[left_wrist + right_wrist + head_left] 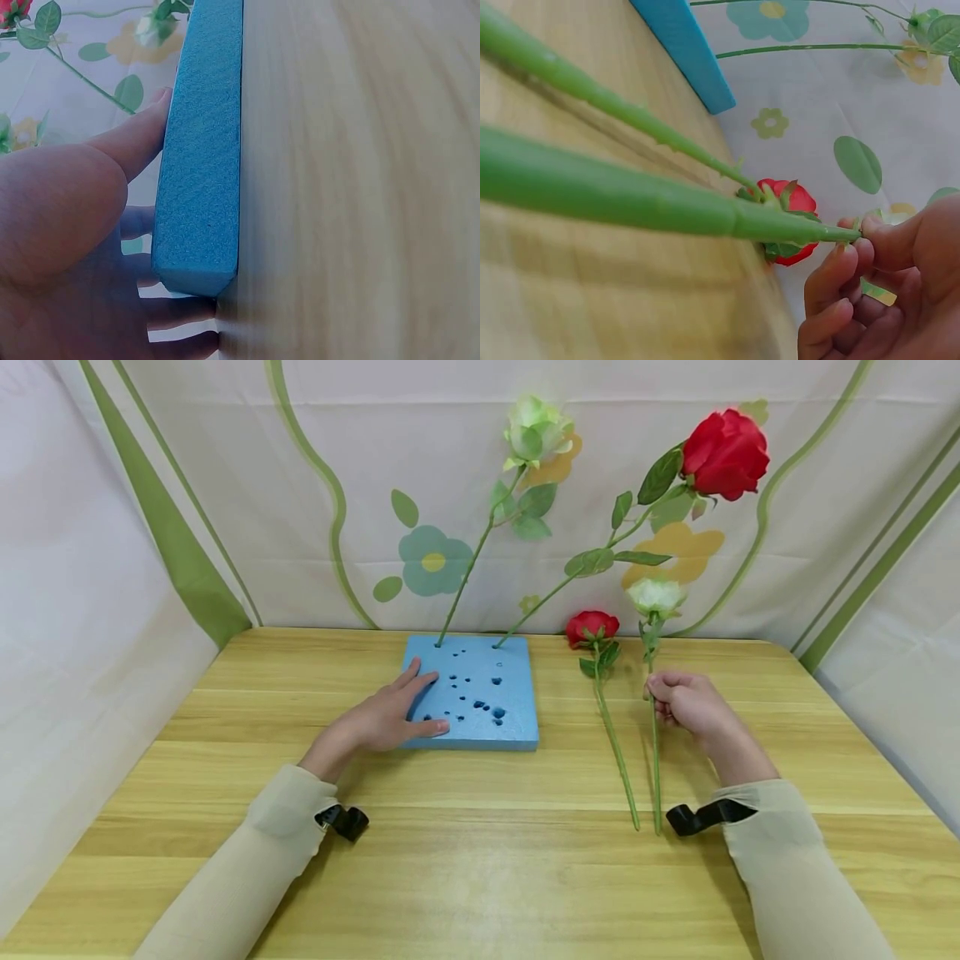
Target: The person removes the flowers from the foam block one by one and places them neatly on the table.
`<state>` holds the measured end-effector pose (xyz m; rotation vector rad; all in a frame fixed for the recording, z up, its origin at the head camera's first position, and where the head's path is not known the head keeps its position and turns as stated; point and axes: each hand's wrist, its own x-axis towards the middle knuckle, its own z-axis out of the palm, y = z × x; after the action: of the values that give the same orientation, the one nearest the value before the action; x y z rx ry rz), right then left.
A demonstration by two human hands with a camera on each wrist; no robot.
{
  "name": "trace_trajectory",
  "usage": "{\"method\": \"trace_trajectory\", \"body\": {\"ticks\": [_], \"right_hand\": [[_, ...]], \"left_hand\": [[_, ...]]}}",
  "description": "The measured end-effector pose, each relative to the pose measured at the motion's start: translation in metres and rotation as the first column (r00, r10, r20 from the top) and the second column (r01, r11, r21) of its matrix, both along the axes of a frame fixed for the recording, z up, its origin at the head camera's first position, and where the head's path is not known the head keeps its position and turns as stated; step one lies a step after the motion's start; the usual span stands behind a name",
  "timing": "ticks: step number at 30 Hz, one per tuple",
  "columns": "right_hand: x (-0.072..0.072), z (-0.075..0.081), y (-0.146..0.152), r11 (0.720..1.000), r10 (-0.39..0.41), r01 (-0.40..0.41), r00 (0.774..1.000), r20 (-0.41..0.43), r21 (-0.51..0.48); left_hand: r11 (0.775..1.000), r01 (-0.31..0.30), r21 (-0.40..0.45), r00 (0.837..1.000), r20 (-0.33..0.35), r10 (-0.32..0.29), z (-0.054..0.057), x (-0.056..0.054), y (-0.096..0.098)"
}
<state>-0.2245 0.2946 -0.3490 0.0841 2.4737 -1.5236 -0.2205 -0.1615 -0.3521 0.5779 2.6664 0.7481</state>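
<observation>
At the far side of the wooden table [480, 877], the blue foam block [517, 693] sits flat, with a pale green rose [536, 431] and a tall red rose [725, 453] standing by their stems in holes near its back edge. Left hand [384, 717]: gripping nothing, fingers and thumb spread over the block's left part. I read this as steadying, since long, leaning stems could tip or shift light foam. Right hand [693, 703]: thumb and fingers pinch the stem of the white rose [657, 600] below its bloom; I judge this leaves the lower stem free. Whether its end touches the wood, I cannot tell from my station. Just beside it, a second red rose [592, 628] lies unheld, stem toward the person, probably for easy reach.
</observation>
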Motion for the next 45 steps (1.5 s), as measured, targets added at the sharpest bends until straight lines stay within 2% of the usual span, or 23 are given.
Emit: {"method": "trace_trajectory", "body": {"ticks": [12,20,28,38,45], "right_hand": [[-0.005,-0.015,0.0,0.992,0.024,-0.029,0.999,0.036,0.124],[-0.004,-0.016,-0.003,0.983,0.049,-0.053,0.998,0.03,0.174],[-0.003,-0.016,-0.004,0.972,0.037,-0.04,0.999,0.015,0.232],[-0.001,-0.015,-0.004,0.967,-0.006,0.01,1.0,-0.014,0.255],[-0.001,-0.015,-0.004,0.971,-0.026,0.026,1.0,-0.003,0.24]], "left_hand": [[1.0,0.0,-0.002,1.0,0.001,0.0,0.0,0.0,-0.001],[1.0,0.001,-0.005,1.0,0.0,-0.001,0.0,0.0,0.0],[1.0,0.001,-0.001,1.0,0.001,-0.001,0.0,0.0,0.0],[1.0,-0.008,0.003,1.0,0.005,0.008,0.002,0.002,0.001],[1.0,-0.009,0.002,1.0,0.008,0.009,0.002,0.002,0.001]]}}
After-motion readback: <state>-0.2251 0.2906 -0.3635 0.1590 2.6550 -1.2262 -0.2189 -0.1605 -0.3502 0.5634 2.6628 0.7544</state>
